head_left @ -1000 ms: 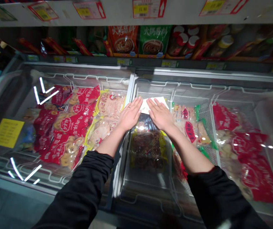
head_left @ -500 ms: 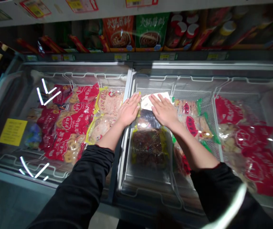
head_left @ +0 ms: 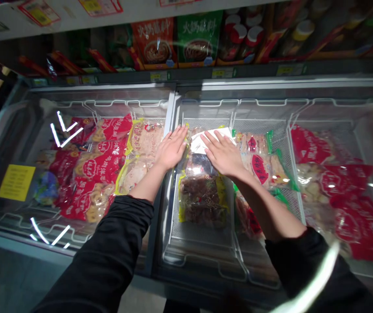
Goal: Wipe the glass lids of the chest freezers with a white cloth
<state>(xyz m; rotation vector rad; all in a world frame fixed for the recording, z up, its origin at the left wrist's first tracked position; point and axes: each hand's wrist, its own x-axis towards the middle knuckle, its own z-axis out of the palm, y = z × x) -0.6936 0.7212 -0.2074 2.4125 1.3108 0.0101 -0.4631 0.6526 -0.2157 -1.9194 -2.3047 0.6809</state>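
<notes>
My left hand (head_left: 171,148) lies flat with its fingers stretched out, on the glass lid beside the metal divider bar (head_left: 171,104) of the chest freezer. To its right, my right hand (head_left: 223,153) rests flat and spread over a white sheet (head_left: 197,143) on the glass; whether this is paper or cloth I cannot tell. Beneath the glass, below the sheet, are dark-brown packs with yellow edges (head_left: 202,198). Pale meat packs (head_left: 145,138) lie under the lid left of my left hand.
Red bags of frozen food (head_left: 91,167) fill the left freezer section, and more red bags (head_left: 333,182) lie at far right. Green-edged packs (head_left: 261,169) sit in a wire basket. A yellow notice (head_left: 17,181) is on the left glass. Shelves with sauce boxes (head_left: 198,39) overhang the back.
The view has shifted slightly, moving the scene a little leftward. Both hands stay flat on the freezer top, with the white sheet still under my right hand.
</notes>
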